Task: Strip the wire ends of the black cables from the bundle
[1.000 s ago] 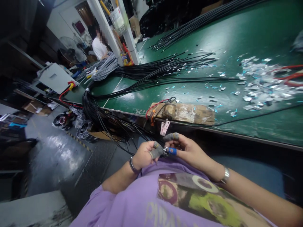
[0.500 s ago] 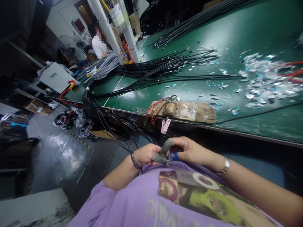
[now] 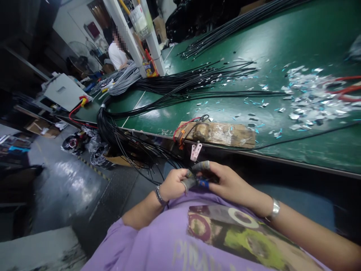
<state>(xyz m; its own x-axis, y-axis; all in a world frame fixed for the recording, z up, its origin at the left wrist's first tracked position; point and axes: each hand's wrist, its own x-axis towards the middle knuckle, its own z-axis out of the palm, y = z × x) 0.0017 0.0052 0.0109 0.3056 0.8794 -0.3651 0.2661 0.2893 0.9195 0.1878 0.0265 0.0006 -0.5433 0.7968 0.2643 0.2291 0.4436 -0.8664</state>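
Note:
Close to the purple shirt, my left hand [image 3: 175, 184] and my right hand [image 3: 225, 181] meet at the fingertips. Grey wraps cover fingers on both, and a blue band circles my right thumb. My left hand is closed, apparently on a black cable [image 3: 146, 177] that runs from the hanging bundle towards its wrist. The cable's end is hidden between the fingers. My right fingers are bent in a pinch against the left fingertips; what lies in them is too small and dark to make out. Just beyond the hands, a pink clip [image 3: 195, 151] hangs at the table edge.
On the green table [image 3: 160, 113] lies a worn wooden block [image 3: 231, 134] at the front edge. Black cable bundles [image 3: 175, 81] stretch across it, and foil scraps [image 3: 307, 94] are heaped at the right. A metal post [image 3: 124, 34] rises at the back; a co-worker [image 3: 117, 54] is beyond it.
My left fingers have curled tighter, and my right fingers have shifted and opened out slightly around the join. Small pale strands below the fingertips no longer show. The view has shifted slightly.

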